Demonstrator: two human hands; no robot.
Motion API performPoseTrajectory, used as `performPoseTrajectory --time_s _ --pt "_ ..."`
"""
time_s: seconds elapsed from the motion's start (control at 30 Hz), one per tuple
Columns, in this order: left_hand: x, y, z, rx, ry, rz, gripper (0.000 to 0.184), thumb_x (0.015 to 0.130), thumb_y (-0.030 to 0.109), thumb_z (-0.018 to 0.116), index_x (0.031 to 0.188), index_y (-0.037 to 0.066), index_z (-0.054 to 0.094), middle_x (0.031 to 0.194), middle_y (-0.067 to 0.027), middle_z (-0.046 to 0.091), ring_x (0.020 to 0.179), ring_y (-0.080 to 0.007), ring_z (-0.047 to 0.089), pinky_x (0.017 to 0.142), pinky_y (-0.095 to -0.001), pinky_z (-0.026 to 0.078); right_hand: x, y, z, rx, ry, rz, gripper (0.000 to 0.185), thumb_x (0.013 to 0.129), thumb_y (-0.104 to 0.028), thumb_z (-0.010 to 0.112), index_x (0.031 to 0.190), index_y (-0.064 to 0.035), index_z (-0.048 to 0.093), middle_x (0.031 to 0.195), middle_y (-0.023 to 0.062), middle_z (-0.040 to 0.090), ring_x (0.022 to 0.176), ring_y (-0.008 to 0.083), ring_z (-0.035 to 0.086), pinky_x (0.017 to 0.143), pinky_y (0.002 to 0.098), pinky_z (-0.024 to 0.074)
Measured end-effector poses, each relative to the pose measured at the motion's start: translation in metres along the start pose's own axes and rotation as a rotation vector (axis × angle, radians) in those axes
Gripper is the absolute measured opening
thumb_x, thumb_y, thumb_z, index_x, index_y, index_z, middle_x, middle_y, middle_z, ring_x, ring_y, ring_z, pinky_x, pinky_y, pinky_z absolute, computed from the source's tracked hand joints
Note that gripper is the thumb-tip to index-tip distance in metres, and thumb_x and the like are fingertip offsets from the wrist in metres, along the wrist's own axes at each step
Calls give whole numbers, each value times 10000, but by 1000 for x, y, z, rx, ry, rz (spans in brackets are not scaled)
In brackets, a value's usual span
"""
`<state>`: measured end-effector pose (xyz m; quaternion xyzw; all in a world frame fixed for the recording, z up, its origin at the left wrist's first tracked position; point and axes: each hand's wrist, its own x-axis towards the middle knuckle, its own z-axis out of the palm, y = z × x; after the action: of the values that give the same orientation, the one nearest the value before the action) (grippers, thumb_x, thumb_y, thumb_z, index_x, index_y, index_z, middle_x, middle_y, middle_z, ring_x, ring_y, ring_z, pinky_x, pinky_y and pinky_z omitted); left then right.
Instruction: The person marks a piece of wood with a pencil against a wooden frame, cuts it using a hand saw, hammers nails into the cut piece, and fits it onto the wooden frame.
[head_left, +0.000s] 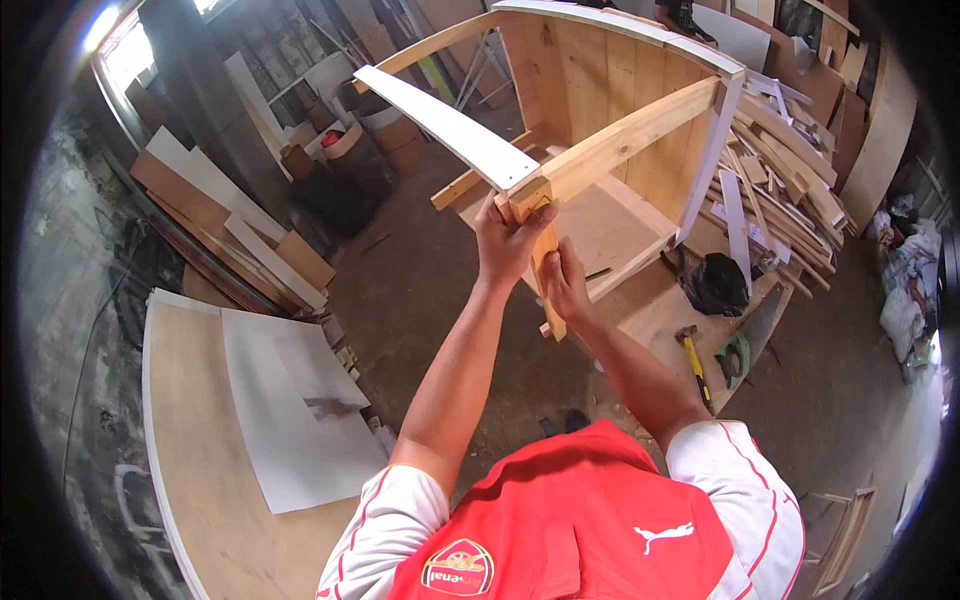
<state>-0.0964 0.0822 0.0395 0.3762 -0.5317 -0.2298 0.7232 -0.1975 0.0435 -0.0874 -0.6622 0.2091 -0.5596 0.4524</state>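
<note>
A large wooden frame [628, 140] with planked inner walls stands before me on a bench. At its near corner a wooden post [546, 262] hangs down below a white-faced rail [445, 122]. My left hand [508, 242] is wrapped round the top of this post, just under the corner joint. Lower down, my right hand [567, 284] grips the same post from its right side, thumb towards me. Both hands are closed, and their far fingers are hidden behind the wood.
On the bench [645, 330] to the right lie a yellow-handled hammer [695, 365], a green-handled tool [734, 358] and a black plastic bag [718, 284]. Wood offcuts [790, 190] are heaped behind them. Large boards [200, 420] stand at the left. Part of a person [680, 15] shows at the top.
</note>
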Motion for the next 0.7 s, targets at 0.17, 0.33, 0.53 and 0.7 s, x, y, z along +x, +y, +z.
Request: performPoseTrajectory --time_s 0.17,0.33,0.53,0.7 --pt "1 -6 -7 2 -41 -9 320 910 59 787 1188 0 641 1089 -30 710 973 -100 652 863 -280 531 -2 7 5 -4 6 18 471 1105 -494 401 1045 -38 499 729 37 510 694 121 501 611 332 441" --pt "2 0 -7 14 -92 -22 411 866 45 827 1216 8 615 1113 -30 699 1007 -111 654 885 -287 538 -4 1 6 4 12 62 513 1100 -529 385 1140 -38 529 764 14 518 725 109 499 632 315 439" --pt "3 4 -11 11 -136 -68 503 816 32 870 1236 18 593 1147 -37 692 1040 -121 656 911 -297 544 -1 3 8 36 9 48 492 1104 -522 379 1141 -50 514 803 -9 517 746 96 486 647 300 429" --pt "1 -1 -7 39 -73 -27 442 834 57 862 1192 16 606 1132 -38 698 1015 -111 659 887 -285 542 0 -3 4 -24 10 33 453 1109 -506 373 1053 -68 473 754 -9 484 698 97 474 605 307 417"
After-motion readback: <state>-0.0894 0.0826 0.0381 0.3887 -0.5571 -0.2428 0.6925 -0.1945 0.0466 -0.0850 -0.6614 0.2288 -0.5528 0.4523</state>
